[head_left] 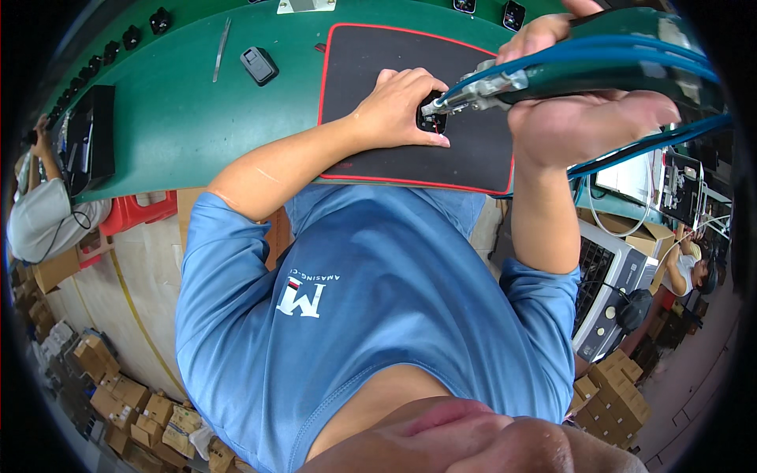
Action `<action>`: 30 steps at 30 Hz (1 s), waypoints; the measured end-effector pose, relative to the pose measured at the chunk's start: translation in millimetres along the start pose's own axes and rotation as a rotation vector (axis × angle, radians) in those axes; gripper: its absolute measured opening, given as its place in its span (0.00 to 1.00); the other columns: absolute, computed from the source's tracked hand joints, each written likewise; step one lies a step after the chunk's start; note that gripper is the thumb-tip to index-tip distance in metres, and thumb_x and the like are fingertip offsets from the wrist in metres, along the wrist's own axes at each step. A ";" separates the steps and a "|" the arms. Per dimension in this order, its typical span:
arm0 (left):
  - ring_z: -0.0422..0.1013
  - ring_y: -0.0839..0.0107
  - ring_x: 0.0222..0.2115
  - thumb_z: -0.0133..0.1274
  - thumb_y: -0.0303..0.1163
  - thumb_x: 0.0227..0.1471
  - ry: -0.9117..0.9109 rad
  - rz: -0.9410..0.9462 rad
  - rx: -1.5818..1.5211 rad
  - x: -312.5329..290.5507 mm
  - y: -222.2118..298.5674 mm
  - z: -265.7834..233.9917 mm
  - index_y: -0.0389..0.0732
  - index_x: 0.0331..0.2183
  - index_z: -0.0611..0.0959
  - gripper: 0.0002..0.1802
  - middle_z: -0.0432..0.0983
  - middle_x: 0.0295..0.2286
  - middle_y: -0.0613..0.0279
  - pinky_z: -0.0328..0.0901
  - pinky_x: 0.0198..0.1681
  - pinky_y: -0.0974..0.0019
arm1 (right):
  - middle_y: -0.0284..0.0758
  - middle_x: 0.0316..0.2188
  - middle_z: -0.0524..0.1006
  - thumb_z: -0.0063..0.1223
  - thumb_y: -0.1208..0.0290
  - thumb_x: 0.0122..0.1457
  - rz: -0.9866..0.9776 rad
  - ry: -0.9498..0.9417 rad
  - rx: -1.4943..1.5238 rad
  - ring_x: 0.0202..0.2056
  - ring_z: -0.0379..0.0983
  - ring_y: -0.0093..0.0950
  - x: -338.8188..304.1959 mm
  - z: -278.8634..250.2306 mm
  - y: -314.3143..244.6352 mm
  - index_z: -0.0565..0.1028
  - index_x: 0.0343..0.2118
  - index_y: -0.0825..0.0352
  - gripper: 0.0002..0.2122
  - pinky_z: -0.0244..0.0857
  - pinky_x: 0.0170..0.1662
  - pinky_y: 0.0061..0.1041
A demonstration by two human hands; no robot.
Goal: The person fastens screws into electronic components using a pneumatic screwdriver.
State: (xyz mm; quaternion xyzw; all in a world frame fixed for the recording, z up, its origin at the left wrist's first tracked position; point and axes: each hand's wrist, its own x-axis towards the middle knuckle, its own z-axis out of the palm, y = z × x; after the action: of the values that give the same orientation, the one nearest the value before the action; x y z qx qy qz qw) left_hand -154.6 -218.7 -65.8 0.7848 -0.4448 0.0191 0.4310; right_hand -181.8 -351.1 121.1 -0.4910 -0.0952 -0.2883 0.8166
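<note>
Small part (432,118): black, squarish, pale bits inside; on the mat, upper centre of the frame.
Left hand (400,108): bare; thumb on the lower side and fingers on the upper, pinching the small part.
Tool (603,83): dark, rounded body, shiny metal nose, upper right; nose tip over the small part, contact too small to tell.
Right hand (579,130): bare; wrapped around the tool, fingers over its far side, palm toward the near side.
Hoses (607,54): smooth, blue, along the tool to the right rim.

Mat (363,75): flat, dark, red-edged; its near edge runs close to the bench edge. Dark mat shows between the left hand and the mat's left border; the tool and right hand overhang its right side.
Bench (177,110): smooth, green; a wide stretch runs left of the mat.
Case (259,65): black, rounded corners, upper left of the mat.
Metal strip (222,50): thin, narrow, left of the case.
Black parts (160,20): small, in a row, upper left.
Open box (92,138): black, left.

Stool (140,211): red, left.
Floor (162,276): pale, yellow line.
Cartons (122,398): brown cardboard, stacked, lower left.
Machine (611,292): grey casing, knobs, right.
</note>
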 end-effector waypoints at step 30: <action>0.70 0.62 0.48 0.72 0.59 0.37 -0.030 -0.042 0.003 0.5 2.8 -3.1 0.43 0.50 0.77 0.44 0.74 0.42 0.61 0.55 0.50 0.57 | 0.36 0.15 0.71 0.23 0.20 0.57 0.010 0.023 -0.050 0.14 0.69 0.25 -8.9 8.5 -6.4 0.71 0.44 0.75 0.49 0.68 0.18 0.22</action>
State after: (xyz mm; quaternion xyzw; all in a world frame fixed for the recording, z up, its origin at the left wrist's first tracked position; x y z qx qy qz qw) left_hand -155.2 -217.5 -61.8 0.7948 -0.4345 -0.0011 0.4236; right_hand -191.5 -342.7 126.2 -0.5085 -0.0759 -0.2923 0.8064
